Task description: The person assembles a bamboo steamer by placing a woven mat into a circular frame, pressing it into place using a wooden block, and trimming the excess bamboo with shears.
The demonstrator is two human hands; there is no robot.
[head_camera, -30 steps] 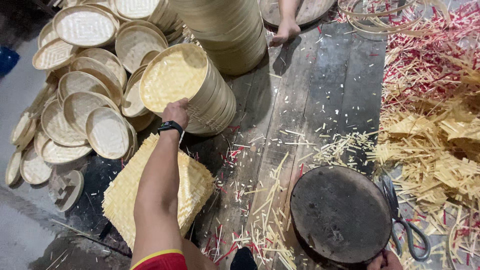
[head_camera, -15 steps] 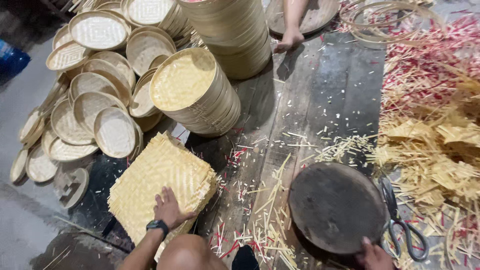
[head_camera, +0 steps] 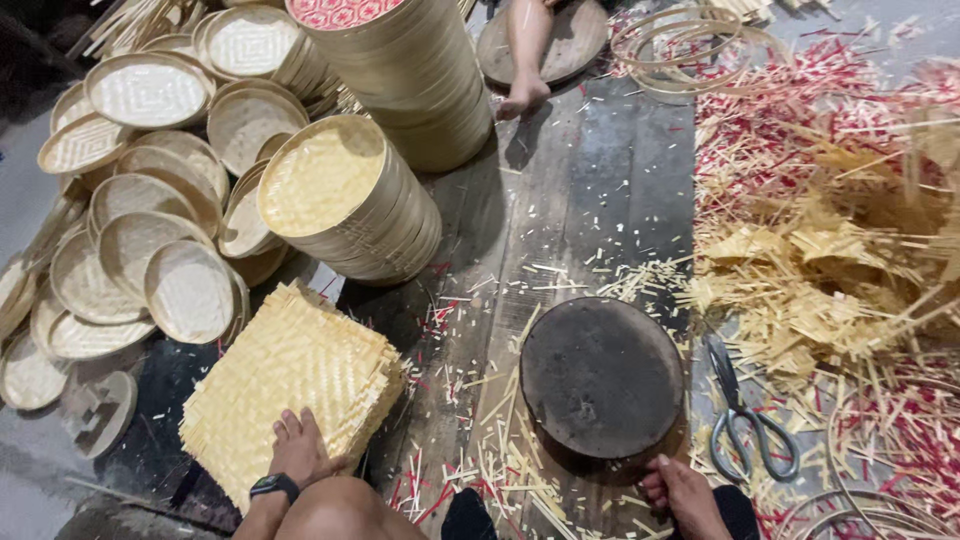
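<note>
My left hand (head_camera: 297,447), a dark watch on its wrist, lies flat with spread fingers on the near edge of a stack of square woven bamboo mats (head_camera: 290,385). My right hand (head_camera: 682,489) touches the near rim of a dark round wooden block (head_camera: 602,375) on the plank floor. Beyond the mats a tilted stack of round woven bamboo trays (head_camera: 345,200) leans on its side.
Grey scissors (head_camera: 742,420) lie right of the block. Loose round trays (head_camera: 150,250) cover the left floor. A tall tray stack (head_camera: 415,70) stands at the back. Another person's foot (head_camera: 524,95) rests beside it. Bamboo strip scraps, yellow and red (head_camera: 830,250), pile at right; bamboo hoops (head_camera: 680,45) lie far right.
My left hand has come back from the tilted round tray stack and settled on the square mats. The view has tilted slightly. My right hand stays at the block's rim.
</note>
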